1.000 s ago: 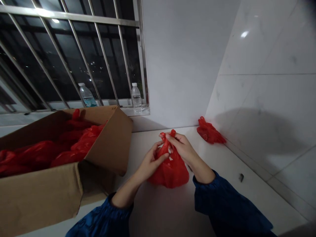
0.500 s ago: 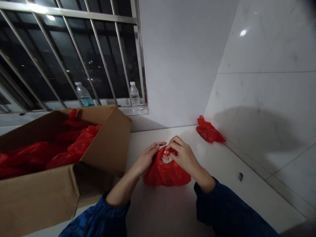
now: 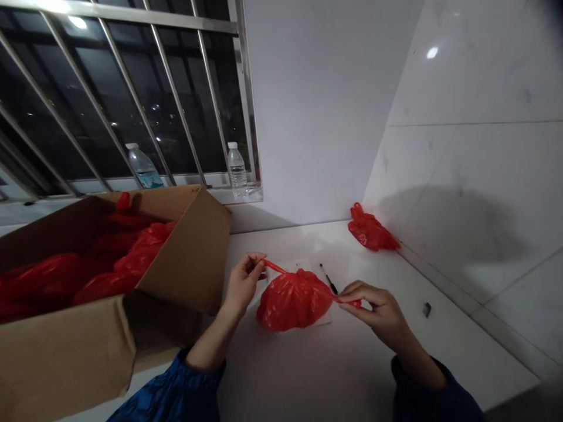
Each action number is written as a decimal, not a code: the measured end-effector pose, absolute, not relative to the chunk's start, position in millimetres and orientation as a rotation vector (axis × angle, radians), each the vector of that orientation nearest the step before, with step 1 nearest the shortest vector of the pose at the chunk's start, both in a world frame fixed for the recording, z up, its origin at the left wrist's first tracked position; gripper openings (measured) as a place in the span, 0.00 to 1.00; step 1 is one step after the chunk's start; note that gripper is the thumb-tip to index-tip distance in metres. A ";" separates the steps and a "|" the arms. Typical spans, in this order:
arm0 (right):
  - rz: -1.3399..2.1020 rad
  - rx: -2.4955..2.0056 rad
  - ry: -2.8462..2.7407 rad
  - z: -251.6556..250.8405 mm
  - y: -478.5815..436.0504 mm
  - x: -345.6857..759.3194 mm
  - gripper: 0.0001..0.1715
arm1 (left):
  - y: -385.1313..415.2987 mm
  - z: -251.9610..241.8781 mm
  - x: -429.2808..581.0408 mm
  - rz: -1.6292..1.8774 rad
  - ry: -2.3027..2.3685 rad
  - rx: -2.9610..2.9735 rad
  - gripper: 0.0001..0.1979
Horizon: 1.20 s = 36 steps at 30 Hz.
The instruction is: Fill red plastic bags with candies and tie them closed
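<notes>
A full red plastic bag rests on the white table, its top gathered together and its two handles stretched out to the sides. My left hand pinches the left handle. The other handle is gripped between the thumb and fingers of my right hand. Whatever fills the bag is hidden. Under the bag a white sheet or notebook shows at its edges. Behind my right hand lies a black pen.
At left stands an open cardboard box with several red bags inside. Another red bag lies by the tiled wall. A small dark object is on the table's right. Two plastic bottles, one clear, stand at the barred window.
My hands have moved apart from the middle of the bag, drawing its handles out to left and right. The bag's top has closed into a gather. The pen and sheet now show.
</notes>
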State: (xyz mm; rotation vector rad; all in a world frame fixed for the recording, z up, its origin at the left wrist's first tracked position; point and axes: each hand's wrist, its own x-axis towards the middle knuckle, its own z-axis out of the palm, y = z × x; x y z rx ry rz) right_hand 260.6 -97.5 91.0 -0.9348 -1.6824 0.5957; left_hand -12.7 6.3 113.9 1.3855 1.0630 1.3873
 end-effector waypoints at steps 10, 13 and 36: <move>0.341 -1.309 -1.918 57.9 -109.3 281.5 0.36 | -79.0 56.9 -54.9 1.006 1.344 1.762 0.33; 0.169 -1.195 -2.238 60.6 -93.6 245.4 0.55 | -91.1 57.2 -37.8 0.874 1.310 2.104 0.40; 0.198 -1.311 -2.301 -7.5 -28.7 187.5 0.50 | -20.3 -4.2 2.0 0.715 1.528 2.725 0.24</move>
